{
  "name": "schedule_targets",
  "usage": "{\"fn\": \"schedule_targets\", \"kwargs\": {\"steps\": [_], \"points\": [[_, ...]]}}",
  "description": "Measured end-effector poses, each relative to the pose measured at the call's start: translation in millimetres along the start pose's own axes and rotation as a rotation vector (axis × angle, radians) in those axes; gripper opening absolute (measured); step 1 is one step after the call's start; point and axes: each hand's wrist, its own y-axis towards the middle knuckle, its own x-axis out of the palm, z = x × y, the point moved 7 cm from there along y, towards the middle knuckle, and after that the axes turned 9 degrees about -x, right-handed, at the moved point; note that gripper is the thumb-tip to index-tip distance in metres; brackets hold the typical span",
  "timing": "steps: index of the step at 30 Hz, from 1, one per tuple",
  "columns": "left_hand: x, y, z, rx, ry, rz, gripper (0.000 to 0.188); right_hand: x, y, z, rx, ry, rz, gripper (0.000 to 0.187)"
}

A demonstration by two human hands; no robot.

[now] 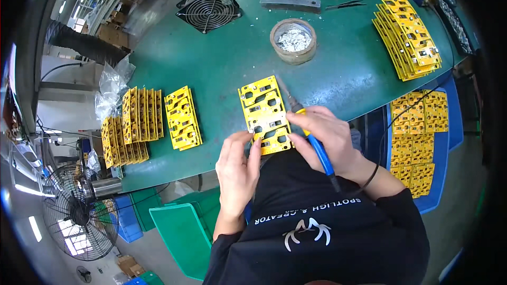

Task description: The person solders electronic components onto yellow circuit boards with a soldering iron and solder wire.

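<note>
A yellow circuit board panel (262,110) with cut-out holes and small dark parts lies at the table's near edge, in front of my body. My left hand (235,164) grips its lower left edge, with the thumb on the top face. In my right hand (334,140) is a soldering iron (321,155) with a blue and yellow handle, its metal end pointing away along the panel's right side. The right fingertips are close to the panel's right edge; whether they touch it I cannot tell.
Stacked yellow panels stand at the left (142,116) and far right (406,37) of the green table (227,58). Beyond my hands sit a round tub (293,42) of silvery scraps, a square fan (208,9), a metal strip (290,3) and tweezers (346,5). A blue bin (441,174) holds more panels.
</note>
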Motion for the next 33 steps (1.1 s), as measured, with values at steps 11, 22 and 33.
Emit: {"fn": "schedule_targets", "kwargs": {"steps": [11,22,33], "points": [[-5,17,6,0.182,-0.055,0.131,0.007,-37,21,33,0.094,-0.211,0.102,0.035],[9,27,14,0.201,-0.018,0.144,0.007,-29,8,14,0.077,-0.115,0.112,0.034],[17,28,25,0.279,0.037,0.164,0.011,-15,2,-3,0.049,0.007,0.011,0.024]]}}
